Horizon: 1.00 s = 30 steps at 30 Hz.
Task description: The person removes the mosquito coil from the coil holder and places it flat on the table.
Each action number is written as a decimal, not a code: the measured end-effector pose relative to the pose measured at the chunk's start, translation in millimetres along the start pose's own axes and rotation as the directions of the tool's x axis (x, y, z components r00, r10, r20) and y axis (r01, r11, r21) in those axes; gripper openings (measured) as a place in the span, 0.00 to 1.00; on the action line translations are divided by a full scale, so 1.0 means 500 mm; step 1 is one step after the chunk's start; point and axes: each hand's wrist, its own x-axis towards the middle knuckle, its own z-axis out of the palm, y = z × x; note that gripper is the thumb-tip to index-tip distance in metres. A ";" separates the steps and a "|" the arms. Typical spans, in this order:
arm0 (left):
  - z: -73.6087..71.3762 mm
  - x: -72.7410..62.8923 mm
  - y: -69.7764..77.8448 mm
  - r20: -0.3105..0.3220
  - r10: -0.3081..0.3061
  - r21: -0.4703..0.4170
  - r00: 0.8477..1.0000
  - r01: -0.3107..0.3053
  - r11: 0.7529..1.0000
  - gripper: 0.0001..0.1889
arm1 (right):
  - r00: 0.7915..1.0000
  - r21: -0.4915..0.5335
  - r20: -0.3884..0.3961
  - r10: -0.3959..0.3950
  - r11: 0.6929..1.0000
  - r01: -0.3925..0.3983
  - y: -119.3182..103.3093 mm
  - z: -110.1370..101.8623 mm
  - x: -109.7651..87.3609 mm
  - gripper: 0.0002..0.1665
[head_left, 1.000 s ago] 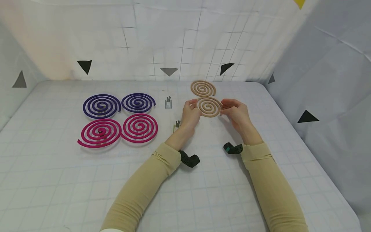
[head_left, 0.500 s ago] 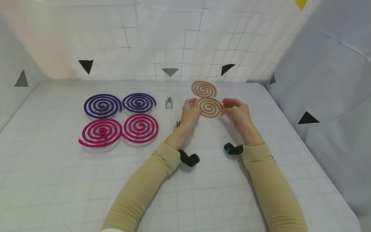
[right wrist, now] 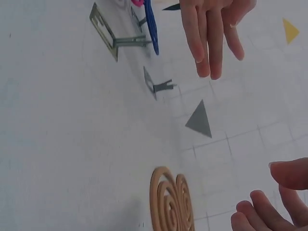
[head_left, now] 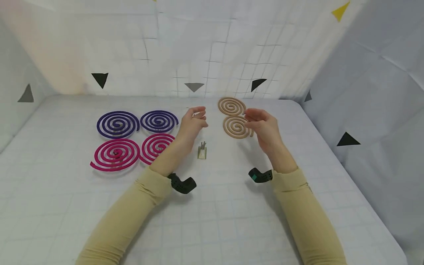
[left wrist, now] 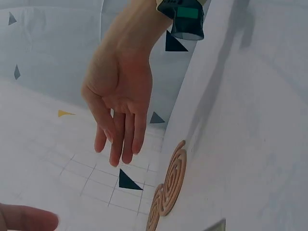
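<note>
Two tan mosquito coils lie on the right of the table, a near one (head_left: 237,127) and a far one (head_left: 230,106), their edges meeting or almost so. My right hand (head_left: 266,130) is beside the near coil, its fingers loosely bent and holding nothing. In the left wrist view that right hand (left wrist: 124,86) appears above the table with fingers relaxed. My left hand (head_left: 186,130) hovers empty between the tan coils and the coloured ones. Below its fingers stands a small metal coil stand (head_left: 202,152); a second metal stand (right wrist: 156,87) shows in the right wrist view.
On the left are two purple coils (head_left: 117,125) behind two pink coils (head_left: 116,151), raised a little above the table. My left forearm partly covers the right pink coil. White cloth walls (head_left: 381,92) with dark triangles surround the table at the back and sides.
My left hand has left the near tan coil and moved left, uncovering the nearer metal stand and hiding the farther one. My right hand stays near the coil, shifted slightly left.
</note>
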 end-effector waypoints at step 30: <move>-0.332 -0.146 0.043 0.083 -0.034 0.236 0.996 0.013 0.972 0.26 | 0.962 0.119 0.272 -0.023 0.993 -0.010 -0.023 0.261 -0.118 0.29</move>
